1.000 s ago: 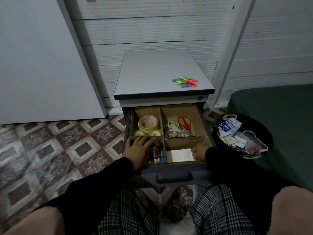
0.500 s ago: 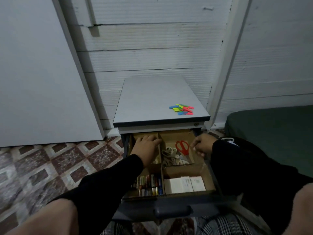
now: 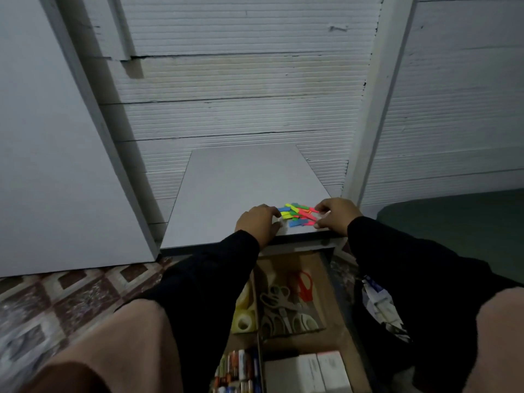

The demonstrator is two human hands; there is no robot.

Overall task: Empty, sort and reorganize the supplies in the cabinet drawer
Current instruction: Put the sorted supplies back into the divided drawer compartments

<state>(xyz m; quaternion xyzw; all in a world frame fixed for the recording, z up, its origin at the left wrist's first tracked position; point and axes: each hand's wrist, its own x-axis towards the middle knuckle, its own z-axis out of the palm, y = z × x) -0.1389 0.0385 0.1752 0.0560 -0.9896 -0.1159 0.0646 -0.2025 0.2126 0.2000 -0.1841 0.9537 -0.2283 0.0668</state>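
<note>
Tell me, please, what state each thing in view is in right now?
Drawer: pulled open, divided into compartments.
Coloured tabs: loose pile on the cabinet top, between both hands.
Left hand: fingers curled at the pile's left edge.
Right hand: fingers curled at its right edge.
Scissors: lying in a rear compartment.
Batteries: lying in a front compartment.

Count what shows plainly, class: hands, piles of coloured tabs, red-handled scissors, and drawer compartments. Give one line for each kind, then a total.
Hands: 2 (left hand, right hand)
Piles of coloured tabs: 1
Red-handled scissors: 1
Compartments showing in the drawer: 4 (tape rolls, pale scissors, batteries, white boxes)
Total: 8
</note>
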